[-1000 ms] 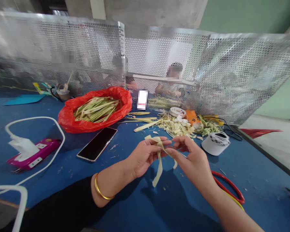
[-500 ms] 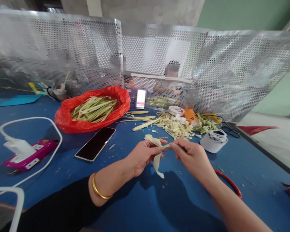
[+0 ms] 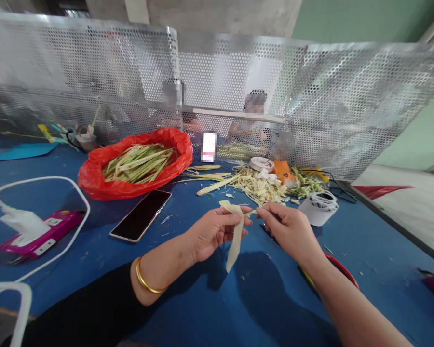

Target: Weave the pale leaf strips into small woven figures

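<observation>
A pale yellow leaf strip (image 3: pixel 235 237) hangs between my two hands above the blue table (image 3: pixel 210 308). My left hand (image 3: pixel 211 231), with a gold bangle on the wrist, pinches the strip's upper folded part. My right hand (image 3: pixel 287 229) pinches a thin end of the same strip just to the right. The two hands nearly touch. The strip's free tail dangles down to just above the table.
A red plastic bag (image 3: pixel 130 166) of green leaf strips lies behind left. A black phone (image 3: pixel 141 214), a pink power strip (image 3: pixel 39 233) with white cable, a heap of leaf scraps (image 3: pixel 260 185), a white tape roll (image 3: pixel 318 208) and a red ring (image 3: pixel 342 272) lie around. People sit behind the perforated metal screen (image 3: pixel 311 101).
The strip's hanging loops have been drawn in to one single tail. My hands stayed close together and shifted slightly; the camera view drifted.
</observation>
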`<move>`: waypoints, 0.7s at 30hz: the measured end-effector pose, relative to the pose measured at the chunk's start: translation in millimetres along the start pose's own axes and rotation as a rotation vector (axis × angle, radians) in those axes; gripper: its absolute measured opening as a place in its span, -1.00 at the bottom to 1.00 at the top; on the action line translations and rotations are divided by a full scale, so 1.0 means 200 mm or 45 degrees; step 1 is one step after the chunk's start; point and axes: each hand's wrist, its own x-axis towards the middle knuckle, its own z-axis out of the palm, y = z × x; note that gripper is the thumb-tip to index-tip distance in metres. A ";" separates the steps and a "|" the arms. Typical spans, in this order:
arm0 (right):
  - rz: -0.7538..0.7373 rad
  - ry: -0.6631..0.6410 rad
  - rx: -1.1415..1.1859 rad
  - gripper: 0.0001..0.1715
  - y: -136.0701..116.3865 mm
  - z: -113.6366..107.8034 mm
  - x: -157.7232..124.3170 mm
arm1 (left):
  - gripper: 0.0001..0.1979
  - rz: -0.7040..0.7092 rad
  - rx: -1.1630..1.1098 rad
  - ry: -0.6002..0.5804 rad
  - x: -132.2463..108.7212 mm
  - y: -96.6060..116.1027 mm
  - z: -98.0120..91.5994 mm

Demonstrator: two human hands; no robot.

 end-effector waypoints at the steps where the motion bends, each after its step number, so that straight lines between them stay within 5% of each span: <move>1: -0.010 0.002 -0.004 -0.60 0.00 0.00 0.00 | -0.77 0.004 0.003 0.005 0.00 0.00 0.00; 5: -0.144 -0.003 -0.001 -0.76 -0.02 0.01 -0.02 | -0.78 0.039 0.030 0.076 0.01 0.00 0.01; 11: -0.753 0.070 -0.429 -0.68 -0.04 0.11 -0.06 | -0.83 0.050 -0.028 0.142 0.00 -0.02 0.02; 15: -0.923 0.094 -0.459 -0.77 -0.05 0.15 -0.09 | -0.84 0.044 0.025 0.101 0.00 -0.04 0.02; 18: -0.719 0.185 -0.119 -0.79 -0.05 0.14 -0.09 | -0.83 0.084 0.114 0.077 0.01 -0.05 0.01; 21: -0.172 0.308 0.370 -0.82 -0.03 0.14 -0.07 | -0.79 0.094 0.157 0.064 0.01 -0.05 0.01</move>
